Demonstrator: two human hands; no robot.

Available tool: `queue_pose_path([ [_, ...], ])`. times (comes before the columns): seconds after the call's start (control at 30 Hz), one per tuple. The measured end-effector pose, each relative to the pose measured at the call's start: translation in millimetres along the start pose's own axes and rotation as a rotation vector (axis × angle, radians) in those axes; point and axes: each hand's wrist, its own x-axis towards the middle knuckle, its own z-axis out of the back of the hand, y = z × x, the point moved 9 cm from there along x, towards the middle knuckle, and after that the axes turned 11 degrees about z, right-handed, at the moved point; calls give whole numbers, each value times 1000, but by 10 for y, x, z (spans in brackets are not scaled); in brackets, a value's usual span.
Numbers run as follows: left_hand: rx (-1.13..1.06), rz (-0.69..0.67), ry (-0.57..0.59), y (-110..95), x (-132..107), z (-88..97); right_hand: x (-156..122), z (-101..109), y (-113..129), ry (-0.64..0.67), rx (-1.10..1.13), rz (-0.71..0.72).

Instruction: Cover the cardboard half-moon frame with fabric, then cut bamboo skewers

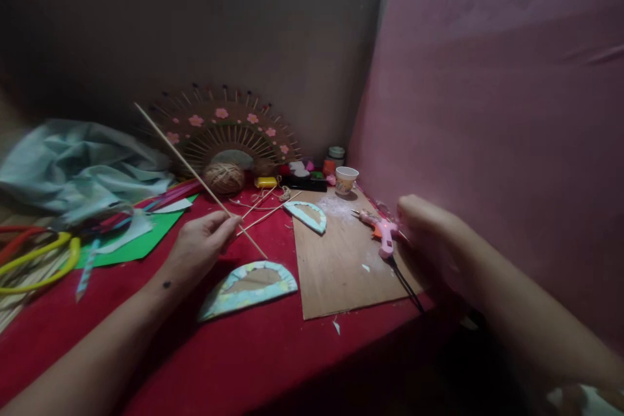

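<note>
Fingers, left hand [199, 244]: thumb and fingertips pinched together around one long thin stick [182, 162], left of centre in the head view.
Stick: slanting from the upper left down towards the middle of the frame, its lower tip just by the top edge of the larger half-moon piece [286, 276]; whether they touch, I cannot tell.
Right hand [423, 213]: curled, right of centre, just beside the pink glue gun [386, 234]; I cannot tell whether it has hold of anything.
Half-moon pieces: the larger lies on the red cloth [234, 364] at lower centre; the smaller one [316, 224] lies at the upper left of the brown board [341, 279].
Loose sticks [263, 213]: crossed on the cloth at centre, behind the left hand.
Done, by my reading: both half-moon rims are wrapped in pale blue.
Left, I'd judge: no stick looks fixed to either piece, and the larger one's inner edge looks ragged.
Back of the table: yarn ball [223, 178] left of centre, paper cup [346, 181] right of centre.
</note>
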Motion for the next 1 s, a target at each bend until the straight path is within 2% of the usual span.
queue_pose_path([
  [0.13,25,6,-8,-18,-13,-11,-230,-372,-37,47,-59,-34],
  [0.27,27,10,-15,-20,-23,6,-300,-520,-32,62,-62,-75],
  [0.53,33,17,-14,12,1,18,-436,-474,-12,74,-35,-106],
  [0.73,7,49,-19,-1,-22,46,-865,-416,-163,58,-19,-164],
  [0.8,-12,63,-27,-66,-54,71,-1047,-320,-228,-11,-4,-198],
  [0.87,-68,93,-17,-130,-88,87,-1187,-190,-187,-117,118,-179],
  [0.9,-112,103,-8,-160,-102,92,-1227,-142,-112,-157,260,-144],
  [0.93,-163,106,4,-189,-113,94,-1233,-128,26,-161,485,-72],
  [1.0,-293,89,22,-236,-125,100,-1187,-74,473,-112,964,147],
])
